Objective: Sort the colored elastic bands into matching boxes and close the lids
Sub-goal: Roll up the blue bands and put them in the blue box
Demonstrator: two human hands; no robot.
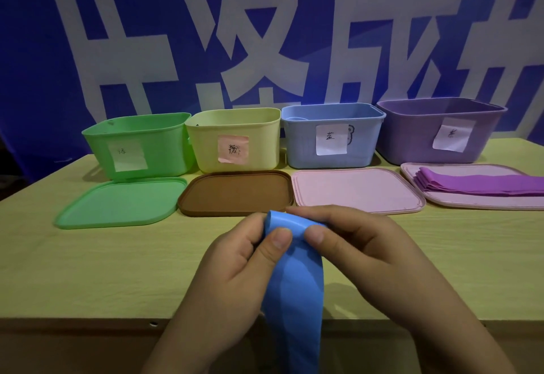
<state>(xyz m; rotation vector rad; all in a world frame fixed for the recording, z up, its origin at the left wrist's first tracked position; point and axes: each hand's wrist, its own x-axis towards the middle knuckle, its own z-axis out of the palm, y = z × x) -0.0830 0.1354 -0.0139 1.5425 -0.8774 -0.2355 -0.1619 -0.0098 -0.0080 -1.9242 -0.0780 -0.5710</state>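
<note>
Four open boxes line the table's point(88, 270) far edge, lids flat in front. Left hand point(235, 259) and right hand point(353, 250) both pinch the blue band's point(290, 294) top fold near the front edge, rest dangling straight down. Blue box point(332, 138) sits dead ahead, slightly right, so right hand's closer I'd guess.

1. Four open boxes lined up along the back: green box point(141, 145), yellow box point(235, 139), blue box point(331, 135), purple box point(438, 130).
2. Lids flat right in front, purple bands point(477, 185) piled on the rightmost lid point(459, 200).
3. Bare table point(88, 270) nearer in, both sides.
</note>
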